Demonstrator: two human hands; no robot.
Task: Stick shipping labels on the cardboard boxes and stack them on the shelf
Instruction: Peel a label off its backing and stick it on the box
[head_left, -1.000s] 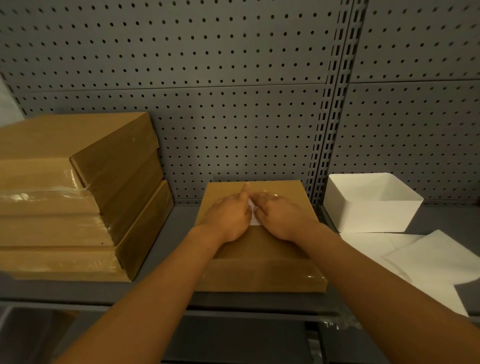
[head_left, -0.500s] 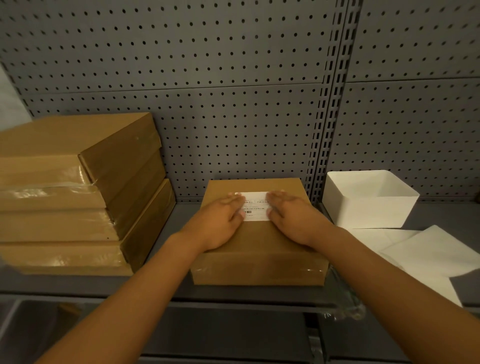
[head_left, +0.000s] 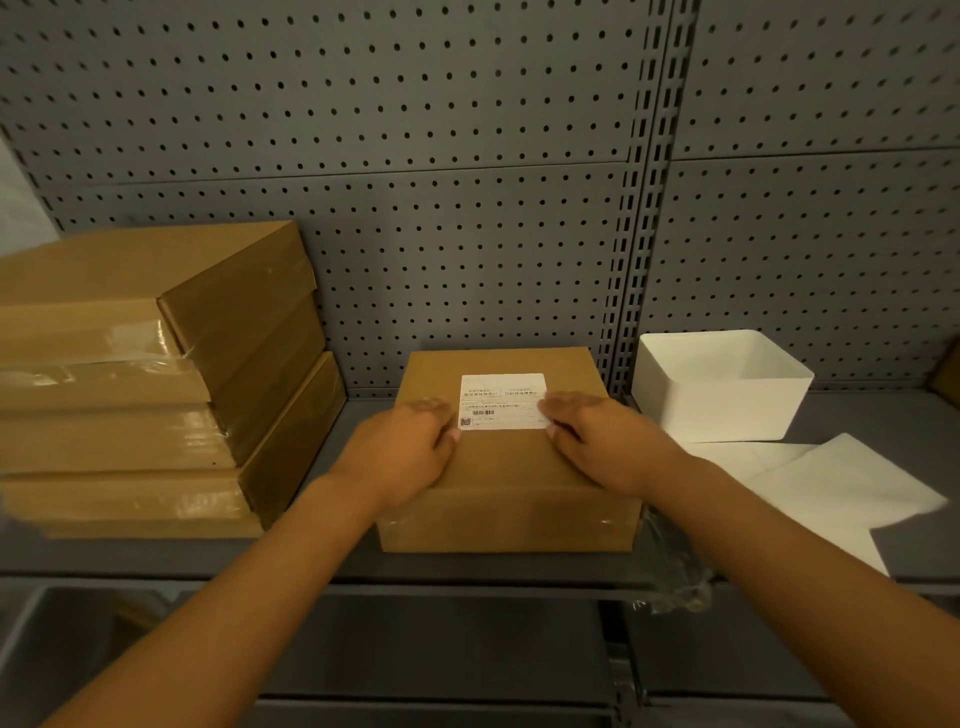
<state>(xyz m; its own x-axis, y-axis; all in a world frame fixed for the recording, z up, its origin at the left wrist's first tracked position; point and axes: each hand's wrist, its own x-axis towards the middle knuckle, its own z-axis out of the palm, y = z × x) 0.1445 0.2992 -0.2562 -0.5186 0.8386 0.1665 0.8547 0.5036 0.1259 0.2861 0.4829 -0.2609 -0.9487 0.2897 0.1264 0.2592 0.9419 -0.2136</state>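
Note:
A brown cardboard box (head_left: 506, 467) lies flat on the grey shelf (head_left: 358, 566) in the middle. A white shipping label (head_left: 501, 399) with a barcode is stuck on its top, towards the back. My left hand (head_left: 410, 447) lies palm down on the box top, fingertips at the label's left edge. My right hand (head_left: 597, 436) lies palm down too, fingertips touching the label's right edge. A stack of three taped cardboard boxes (head_left: 156, 384) stands on the shelf at the left.
A white open bin (head_left: 722, 384) stands at the back right. White sheets of paper (head_left: 831, 488) lie in front of it. Crumpled clear plastic (head_left: 675, 571) hangs over the shelf edge right of the box. A grey pegboard wall (head_left: 467, 182) closes the back.
My hands have slid apart from the label's middle to its left and right edges, uncovering the whole label. The box has not moved.

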